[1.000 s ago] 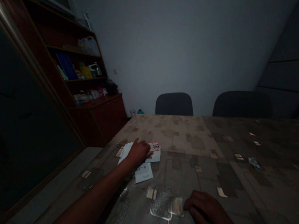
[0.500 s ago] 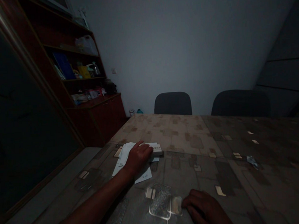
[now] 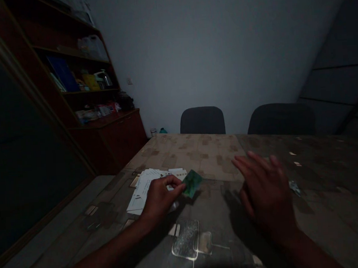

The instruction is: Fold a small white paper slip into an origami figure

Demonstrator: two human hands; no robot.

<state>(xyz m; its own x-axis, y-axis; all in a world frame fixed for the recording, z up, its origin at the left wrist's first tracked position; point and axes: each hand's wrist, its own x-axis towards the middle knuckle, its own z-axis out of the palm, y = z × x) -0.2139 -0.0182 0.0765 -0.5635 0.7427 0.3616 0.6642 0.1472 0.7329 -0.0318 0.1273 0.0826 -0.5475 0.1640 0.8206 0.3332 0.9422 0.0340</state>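
Note:
The room is dim. My left hand (image 3: 160, 197) pinches a small green card (image 3: 192, 183) by its edge and holds it a little above the table (image 3: 216, 156). Just behind that hand lies a loose spread of white cards and papers (image 3: 144, 186). My right hand (image 3: 264, 193) hovers over the table to the right of the card, fingers spread, holding nothing.
Two dark chairs (image 3: 202, 120) (image 3: 282, 118) stand at the table's far side. A wooden shelf unit (image 3: 89, 94) with bottles and books fills the left wall. A small crumpled wrapper (image 3: 295, 187) lies on the table right of my right hand.
My left hand has lifted a green card off the pile of cards. My right hand rose from the near table edge and moved forward with its fingers spread.

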